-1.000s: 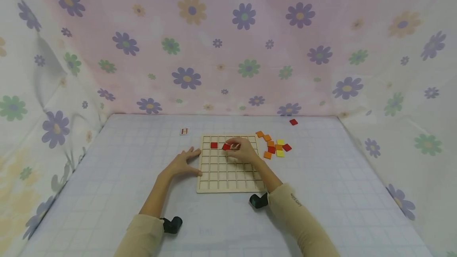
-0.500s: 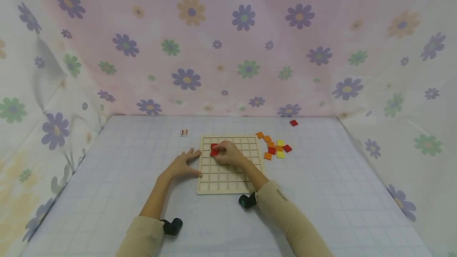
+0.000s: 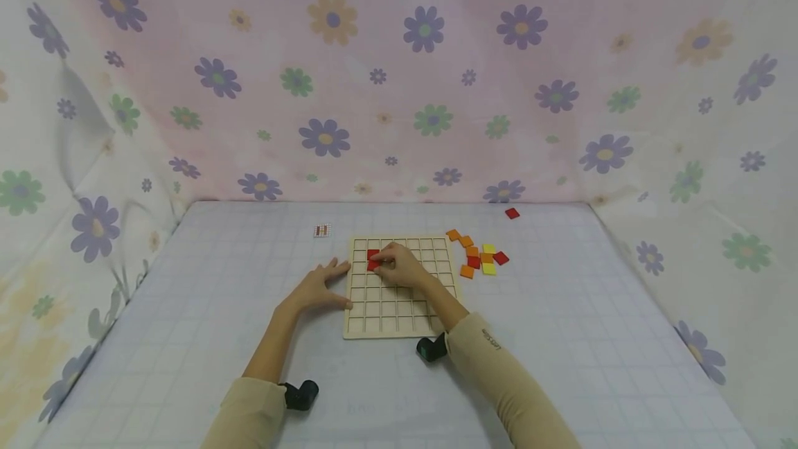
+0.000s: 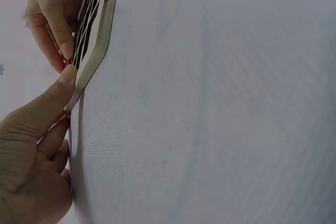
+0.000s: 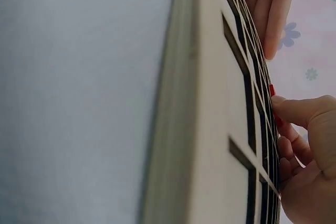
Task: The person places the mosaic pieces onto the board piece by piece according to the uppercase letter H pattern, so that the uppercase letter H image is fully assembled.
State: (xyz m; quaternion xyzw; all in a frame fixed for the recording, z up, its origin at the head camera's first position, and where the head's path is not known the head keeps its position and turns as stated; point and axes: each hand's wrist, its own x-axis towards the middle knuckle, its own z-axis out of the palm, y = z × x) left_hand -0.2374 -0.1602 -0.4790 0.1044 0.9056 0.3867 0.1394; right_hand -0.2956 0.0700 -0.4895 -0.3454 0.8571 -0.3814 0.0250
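Note:
A square wooden board point(image 3: 389, 328) with a grid of recessed cells lies on the table. My left hand point(image 3: 316, 287) rests at its left edge, fingers spread and thumb on the border. Over the upper left cells, my right hand point(image 3: 404, 270) pinches a small red square tile point(image 3: 372, 266) between thumb and fingers, the tile down at a cell. Directly behind that tile, a second red tile point(image 3: 372, 253) sits in the grid. In the right wrist view the thumb point(image 5: 294, 109) covers part of the red.
Right of the board lie loose orange tiles point(image 3: 467, 271), yellow tiles point(image 3: 489, 269) and red tiles point(image 3: 501, 258). One more red tile point(image 3: 512, 213) lies near the table's back edge. A small printed pattern card point(image 3: 322, 231) lies behind the board's left corner. Flowered cloth walls surround the table.
My right hand has carried the red tile left and slightly nearer, down to the cell in front of the other red tile. The left hand has stayed at the board's edge.

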